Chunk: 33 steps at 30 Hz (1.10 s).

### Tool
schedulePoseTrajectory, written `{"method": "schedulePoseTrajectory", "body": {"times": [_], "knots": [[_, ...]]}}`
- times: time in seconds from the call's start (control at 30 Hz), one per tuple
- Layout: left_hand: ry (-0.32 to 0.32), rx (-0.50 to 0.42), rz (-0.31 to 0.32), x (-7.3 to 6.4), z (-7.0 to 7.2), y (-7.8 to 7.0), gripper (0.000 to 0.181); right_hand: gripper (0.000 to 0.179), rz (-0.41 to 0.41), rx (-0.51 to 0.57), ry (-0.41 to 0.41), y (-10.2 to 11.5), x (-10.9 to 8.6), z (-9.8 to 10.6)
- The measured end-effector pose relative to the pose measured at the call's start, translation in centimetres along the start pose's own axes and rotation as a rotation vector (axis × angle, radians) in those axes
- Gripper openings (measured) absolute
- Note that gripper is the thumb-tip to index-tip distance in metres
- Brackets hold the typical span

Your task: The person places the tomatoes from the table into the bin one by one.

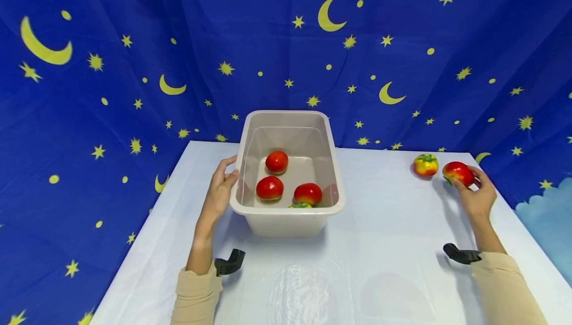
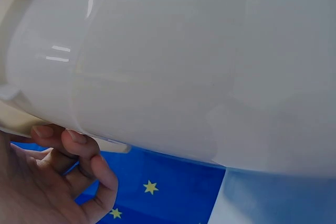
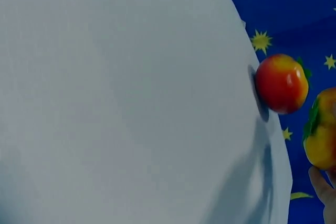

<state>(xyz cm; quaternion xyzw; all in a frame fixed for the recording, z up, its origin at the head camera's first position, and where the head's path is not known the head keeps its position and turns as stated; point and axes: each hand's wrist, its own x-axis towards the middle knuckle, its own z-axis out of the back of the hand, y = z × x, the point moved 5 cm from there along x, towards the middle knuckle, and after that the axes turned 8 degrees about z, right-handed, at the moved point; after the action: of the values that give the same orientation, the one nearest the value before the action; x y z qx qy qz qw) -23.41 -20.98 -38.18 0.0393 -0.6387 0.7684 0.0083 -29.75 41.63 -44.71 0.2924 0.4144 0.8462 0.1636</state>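
A light grey plastic bin (image 1: 286, 223) stands at the middle of the table. My left hand (image 1: 220, 186) grips its left rim; the left wrist view shows curled fingers (image 2: 79, 140) under that rim. Several red tomatoes lie inside, among them one tomato (image 1: 276, 162) toward the back; the front wall partly hides a green-topped one. At the right, my right hand (image 1: 479, 193) holds a red-and-yellow tomato (image 1: 458, 173) between thumb and fingers, its green top tilted down, apparently just above the table. Beside it another tomato (image 1: 425, 165) sits on the table, green top up.
The table (image 1: 380, 245) has a white cover. A blue cloth (image 1: 277, 42) with yellow stars and moons hangs behind it and along both sides. Each wrist carries a black mount, such as the left mount (image 1: 230, 262).
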Motion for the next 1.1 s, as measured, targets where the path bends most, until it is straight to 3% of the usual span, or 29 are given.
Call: {"method": "schedulePoseTrajectory", "body": {"times": [0.27, 0.4, 0.97, 1.1], "knots": [[0.005, 0.01, 0.07, 0.0, 0.0, 0.1, 0.042, 0.055, 0.079, 0.054, 0.034, 2.9, -0.3, -1.2], [0.005, 0.014, 0.068, 0.0, -0.1, 0.0, 0.042, 0.055, 0.125, 0.048, 0.092, 5.2, -0.8, -2.0], [0.005, 0.014, 0.073, 0.0, 0.0, 0.0, 0.042, 0.053, 0.434, 0.217, 0.258, 14.8, -4.2, -6.6], [0.003, 0.024, 0.067, 0.0, 0.0, -0.1, 0.042, 0.053, 0.475, 0.248, 0.297, 16.6, -5.1, -7.6]]}}
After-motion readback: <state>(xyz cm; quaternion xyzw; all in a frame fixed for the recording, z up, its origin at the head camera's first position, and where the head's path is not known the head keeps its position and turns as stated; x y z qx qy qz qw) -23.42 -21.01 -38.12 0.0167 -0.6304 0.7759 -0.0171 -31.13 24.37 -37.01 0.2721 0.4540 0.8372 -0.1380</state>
